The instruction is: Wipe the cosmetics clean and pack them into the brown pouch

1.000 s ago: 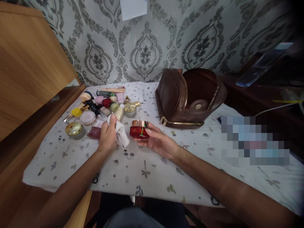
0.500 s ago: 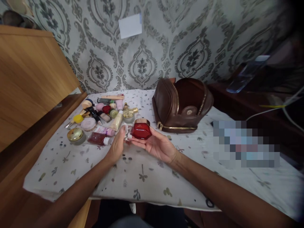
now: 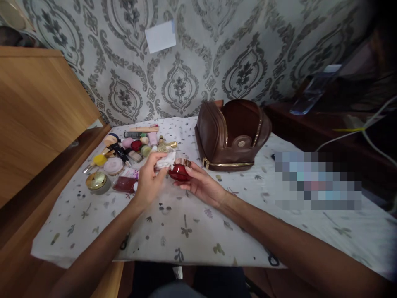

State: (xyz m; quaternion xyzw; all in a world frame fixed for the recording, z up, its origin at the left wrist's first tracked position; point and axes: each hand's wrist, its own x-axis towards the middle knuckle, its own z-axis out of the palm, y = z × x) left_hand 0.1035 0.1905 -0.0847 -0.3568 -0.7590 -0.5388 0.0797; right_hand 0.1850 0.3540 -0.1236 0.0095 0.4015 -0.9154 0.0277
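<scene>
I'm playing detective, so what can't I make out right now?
Head view: the bottom inside the brown bag, hidden by its front wall.
Head view: whatever the pixel patch covers.
Head view: any writing on the red jar, too small and blurred.
Head view: part of the white cloth, covered by the left hand.
Head view: the rest of the wooden panel, cut off by the left edge.

The cloth-covered table point(image 3: 186, 231), white with a small leaf print, carries an open brown bag point(image 3: 238, 155) right of a loose cluster of cosmetics point(image 3: 135, 155), among them a gold-lidded jar point(image 3: 96, 182), a red bottle point(image 3: 124, 184) lying flat and a black tube point(image 3: 119, 153).
</scene>
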